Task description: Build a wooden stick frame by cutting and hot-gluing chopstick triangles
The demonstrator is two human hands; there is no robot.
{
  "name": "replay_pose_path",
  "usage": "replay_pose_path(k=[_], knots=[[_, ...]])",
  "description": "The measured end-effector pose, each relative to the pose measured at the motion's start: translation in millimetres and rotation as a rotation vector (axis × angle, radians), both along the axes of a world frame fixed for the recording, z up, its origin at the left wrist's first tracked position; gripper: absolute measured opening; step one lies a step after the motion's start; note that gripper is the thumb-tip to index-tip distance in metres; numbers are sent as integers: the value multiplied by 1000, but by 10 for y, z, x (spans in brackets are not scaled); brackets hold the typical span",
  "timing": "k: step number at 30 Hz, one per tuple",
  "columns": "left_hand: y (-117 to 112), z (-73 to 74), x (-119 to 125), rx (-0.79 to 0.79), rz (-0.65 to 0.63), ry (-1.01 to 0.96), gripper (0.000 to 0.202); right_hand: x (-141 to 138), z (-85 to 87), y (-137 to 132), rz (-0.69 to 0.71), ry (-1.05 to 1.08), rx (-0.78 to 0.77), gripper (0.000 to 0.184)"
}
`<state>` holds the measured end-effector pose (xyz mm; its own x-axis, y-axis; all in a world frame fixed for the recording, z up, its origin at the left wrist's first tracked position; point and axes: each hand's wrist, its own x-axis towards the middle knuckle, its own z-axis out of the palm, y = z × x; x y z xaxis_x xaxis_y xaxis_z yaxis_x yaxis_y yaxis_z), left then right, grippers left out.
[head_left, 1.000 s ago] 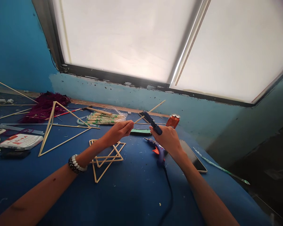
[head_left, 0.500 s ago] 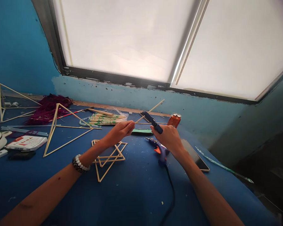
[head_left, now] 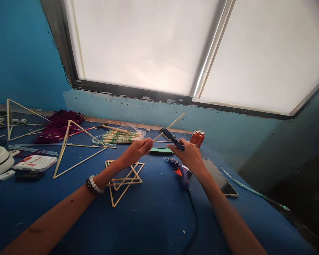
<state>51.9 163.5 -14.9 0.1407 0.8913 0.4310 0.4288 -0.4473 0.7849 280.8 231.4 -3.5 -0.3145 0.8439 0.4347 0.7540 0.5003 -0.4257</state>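
Observation:
My left hand (head_left: 141,148) is closed, pinching one end of a thin wooden stick (head_left: 175,120) that slants up to the right. In my right hand (head_left: 187,154) is a dark blue cutter (head_left: 172,137), its far end across the middle of the stick. The exact contact between tool and stick is too small to make out. Below my hands lies a purple glue gun (head_left: 181,170) with an orange trigger. A star-shaped frame of sticks (head_left: 126,182) rests on the table under my left wrist, partly hidden by it.
Triangular stick frames (head_left: 79,145) stand at left, near purple yarn (head_left: 65,124), a hammer (head_left: 115,128) and bagged sticks (head_left: 122,137). Behind my right hand stands a drink can (head_left: 197,138). A tablet-like device (head_left: 223,180) lies at right; the glue gun's cord (head_left: 194,212) runs toward me.
The view has shifted slightly, so the things on the table appear a little lower and further right. Both hands keep their holds on the stick and the cutter.

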Motion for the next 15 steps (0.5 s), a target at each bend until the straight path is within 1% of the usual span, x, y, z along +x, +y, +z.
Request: replay_pose_path(k=[2,4,8,11,13,15], knots=[[-5,2,-1,1,3,20,46,14,2,-8,23,12,-8,44],[-24,24,4,7,-1,19,46,26,-9,-8,29,24,17,49],[-77,78,17,19,-60,-5,46,47,-42,13,-46,4,199,63],[-94,76,20,-8,-125,-33,46,64,-47,21,-79,-60,307,74],[-94,60,20,-27,-153,-45,46,76,-41,23,-90,-92,335,80],[-92,49,21,-30,-163,-40,47,90,-35,28,-87,-111,329,84]])
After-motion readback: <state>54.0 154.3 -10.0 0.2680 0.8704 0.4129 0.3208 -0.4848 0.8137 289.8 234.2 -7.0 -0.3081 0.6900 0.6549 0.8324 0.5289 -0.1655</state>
